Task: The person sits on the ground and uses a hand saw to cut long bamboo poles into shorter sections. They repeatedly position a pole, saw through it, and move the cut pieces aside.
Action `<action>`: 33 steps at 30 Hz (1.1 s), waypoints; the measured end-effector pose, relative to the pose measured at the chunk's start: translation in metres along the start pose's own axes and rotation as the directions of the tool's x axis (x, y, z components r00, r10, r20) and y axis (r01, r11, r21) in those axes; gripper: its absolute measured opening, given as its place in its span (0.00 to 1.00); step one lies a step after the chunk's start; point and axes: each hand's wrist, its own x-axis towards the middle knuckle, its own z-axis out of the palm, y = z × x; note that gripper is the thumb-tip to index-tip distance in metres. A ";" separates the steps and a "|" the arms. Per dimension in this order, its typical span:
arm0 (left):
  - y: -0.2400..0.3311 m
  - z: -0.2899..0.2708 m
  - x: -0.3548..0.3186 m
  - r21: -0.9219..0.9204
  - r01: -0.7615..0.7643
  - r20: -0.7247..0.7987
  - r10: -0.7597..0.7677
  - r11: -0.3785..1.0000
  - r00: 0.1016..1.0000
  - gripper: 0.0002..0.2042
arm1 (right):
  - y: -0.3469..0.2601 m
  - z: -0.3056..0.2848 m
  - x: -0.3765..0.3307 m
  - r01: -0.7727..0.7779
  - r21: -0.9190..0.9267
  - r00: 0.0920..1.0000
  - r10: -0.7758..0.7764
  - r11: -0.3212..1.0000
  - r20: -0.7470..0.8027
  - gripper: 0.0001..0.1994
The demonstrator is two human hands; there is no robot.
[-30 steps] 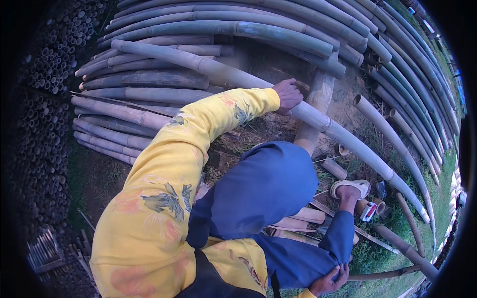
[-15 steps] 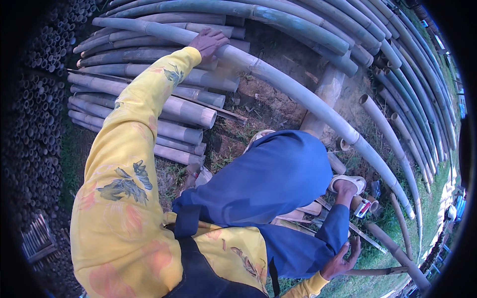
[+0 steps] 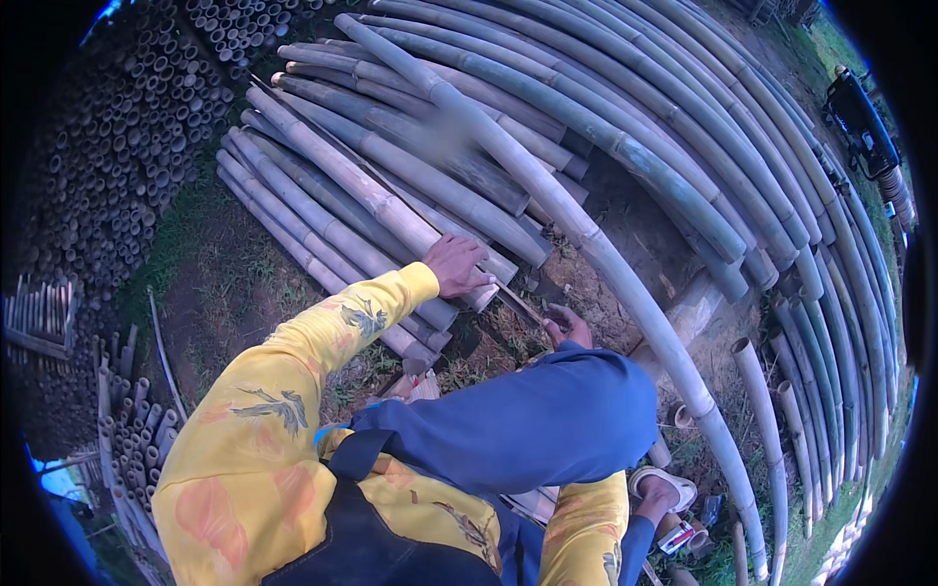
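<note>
My left hand [image 3: 457, 266] is over the near end of a thick bamboo pole [image 3: 391, 210] in the stack on the left. Its fingers are closed over a thin split bamboo strip [image 3: 520, 305], which runs along the poles and sticks out past their cut ends. Just beyond my raised knee, my right hand [image 3: 569, 328] is beside the strip's near end, thumb and fingers apart. Whether it touches the strip is hard to make out. One long bamboo pole [image 3: 586, 230] slants across from the upper left to the lower right, with neither hand on it.
Long bamboo poles [image 3: 674, 127] lie stacked at the far side and right. A thick log [image 3: 689, 308] rests on the ground beneath the slanting pole. Many cut bamboo ends [image 3: 147, 146] fill the upper left. A small red and white pack [image 3: 676, 537] lies near my foot.
My left hand has left the long slanting pole and come nearer, onto the strip and pole end. My right hand has risen from beside my leg to the strip's end. The view has turned left.
</note>
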 end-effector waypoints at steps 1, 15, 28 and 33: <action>-0.008 0.009 -0.006 -0.041 0.001 -0.052 -0.003 0.999 0.999 0.30 | 0.009 0.027 0.004 0.069 -0.073 0.998 -0.069 0.995 0.002 0.20; -0.096 -0.018 0.019 -0.960 -0.199 0.112 -0.920 -0.198 0.376 0.35 | -0.112 -0.110 -0.042 0.467 -0.731 0.722 -0.691 0.498 -0.009 0.13; 0.080 -0.055 0.082 -0.844 -0.407 -0.039 -0.718 -0.348 0.695 0.17 | -0.085 -0.164 -0.204 0.039 -0.817 0.871 -0.421 0.575 -0.255 0.33; 0.108 -0.050 0.109 -0.883 -0.281 0.024 -0.634 -0.375 0.773 0.19 | -0.072 -0.184 -0.223 -0.016 -0.755 0.855 -0.383 0.656 -0.350 0.35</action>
